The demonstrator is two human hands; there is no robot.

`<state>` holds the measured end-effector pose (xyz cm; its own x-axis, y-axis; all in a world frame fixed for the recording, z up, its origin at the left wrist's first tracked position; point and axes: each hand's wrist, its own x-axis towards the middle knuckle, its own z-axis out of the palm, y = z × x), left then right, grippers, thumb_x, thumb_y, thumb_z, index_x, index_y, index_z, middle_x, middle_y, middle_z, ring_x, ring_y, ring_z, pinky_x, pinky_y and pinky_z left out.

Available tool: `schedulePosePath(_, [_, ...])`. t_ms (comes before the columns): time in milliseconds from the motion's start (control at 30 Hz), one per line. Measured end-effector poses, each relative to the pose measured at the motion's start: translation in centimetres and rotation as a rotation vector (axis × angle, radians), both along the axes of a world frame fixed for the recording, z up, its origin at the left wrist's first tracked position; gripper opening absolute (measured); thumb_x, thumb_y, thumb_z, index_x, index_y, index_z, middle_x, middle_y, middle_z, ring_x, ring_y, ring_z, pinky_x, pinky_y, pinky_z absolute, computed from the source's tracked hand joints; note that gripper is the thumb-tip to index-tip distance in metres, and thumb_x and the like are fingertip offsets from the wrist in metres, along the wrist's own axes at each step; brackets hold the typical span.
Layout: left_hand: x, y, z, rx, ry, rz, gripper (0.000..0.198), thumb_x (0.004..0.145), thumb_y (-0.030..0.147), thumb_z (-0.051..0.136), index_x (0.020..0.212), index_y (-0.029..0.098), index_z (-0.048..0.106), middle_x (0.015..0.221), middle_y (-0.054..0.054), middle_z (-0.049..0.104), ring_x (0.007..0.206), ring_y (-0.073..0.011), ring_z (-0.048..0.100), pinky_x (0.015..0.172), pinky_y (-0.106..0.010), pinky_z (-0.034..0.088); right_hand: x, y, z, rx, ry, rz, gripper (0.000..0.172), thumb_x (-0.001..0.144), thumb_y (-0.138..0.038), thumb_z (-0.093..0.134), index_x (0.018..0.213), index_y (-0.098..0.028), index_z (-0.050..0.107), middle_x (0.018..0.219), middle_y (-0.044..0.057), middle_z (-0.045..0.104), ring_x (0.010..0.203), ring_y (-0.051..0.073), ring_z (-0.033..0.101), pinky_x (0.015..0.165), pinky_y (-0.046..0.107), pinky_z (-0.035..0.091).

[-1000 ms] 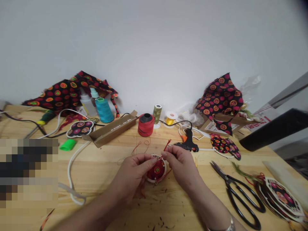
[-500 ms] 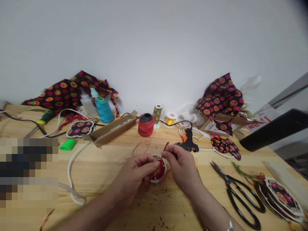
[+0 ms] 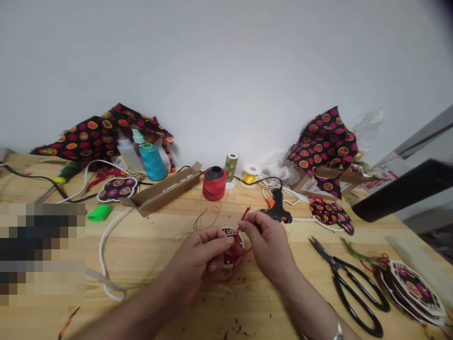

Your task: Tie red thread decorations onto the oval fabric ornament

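Note:
My left hand is closed, thumb and forefinger pinched at the edge of a small round ornament with a white cut-out frame and dark red patterned fabric. My right hand is closed too, pinching a red cord whose short end sticks up above the fingers. The cord runs down to the ornament's upper part, between both hands. The left fingers hide part of the ornament. Loose red thread lies on the table just behind, leading toward a red thread spool.
Black-handled scissors lie at the right, beside a stack of fabric-covered ornaments. A black glue gun rests behind my right hand. Farther back stand a teal thread cone, an open cardboard box and a green spool.
The ornament has tilted slightly between my fingers, showing more of its cut-out top. Both hands keep nearly the same place and grip.

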<state>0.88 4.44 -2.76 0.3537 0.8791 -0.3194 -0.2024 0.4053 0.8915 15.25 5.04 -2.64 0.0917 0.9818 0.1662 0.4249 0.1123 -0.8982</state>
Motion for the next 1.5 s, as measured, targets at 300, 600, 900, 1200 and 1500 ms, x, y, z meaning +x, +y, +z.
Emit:
schedulePosePath(300, [0.1,-0.3,-0.2,0.073,0.103,-0.051,0.023,0.074,0.027,0.062,0.053,0.018,0.059,0.050,0.002,0.054,0.046,-0.0099,0.042,0.047,-0.023,0.031,0.1,0.0,-0.1,0.006,0.022,0.007,0.014,0.077,-0.020,0.055,0.064,-0.017,0.058,0.060,-0.001,0.057,0.059,0.013,0.049,0.056,0.023,0.038])
schedulePosePath(600, [0.0,-0.7,-1.0,0.718,0.688,-0.046,0.020,0.080,0.029,0.057,0.068,0.024,0.071,0.069,-0.001,0.058,0.067,-0.0164,0.055,0.062,-0.027,0.037,-0.2,0.1,0.5,-0.258,0.427,0.077,0.016,0.072,-0.027,0.058,0.061,-0.017,0.052,0.045,-0.008,0.041,0.039,0.006,0.032,0.040,0.019,0.027])
schedulePosePath(900, [0.0,-0.9,-1.4,0.786,0.775,-0.117,0.020,0.084,0.025,0.051,0.075,0.025,0.069,0.072,-0.001,0.058,0.067,-0.0159,0.055,0.062,-0.029,0.039,-0.4,0.0,0.4,-0.396,0.686,0.143,0.024,0.067,-0.033,0.064,0.062,-0.016,0.048,0.049,-0.006,0.050,0.036,0.003,0.035,0.035,0.015,0.024])
schedulePosePath(1200, [-0.5,-0.7,-0.8,0.810,0.747,0.272,0.018,0.082,0.025,0.051,0.065,0.019,0.055,0.121,-0.012,0.045,0.118,-0.0286,0.041,0.096,-0.046,0.033,0.0,0.1,-0.1,-0.272,0.477,0.138,0.019,0.073,-0.026,0.058,0.061,-0.016,0.047,0.049,-0.007,0.043,0.043,0.004,0.033,0.039,0.017,0.025])
schedulePosePath(1500, [-0.3,-0.2,-1.7,0.485,0.194,0.251,0.024,0.081,0.025,0.054,0.105,0.023,0.060,0.136,-0.008,0.042,0.112,-0.0249,0.052,0.092,-0.039,0.043,-0.4,-0.1,0.1,-0.222,0.350,0.181,0.016,0.074,-0.023,0.054,0.060,-0.017,0.049,0.050,-0.006,0.044,0.044,0.006,0.035,0.040,0.018,0.027])
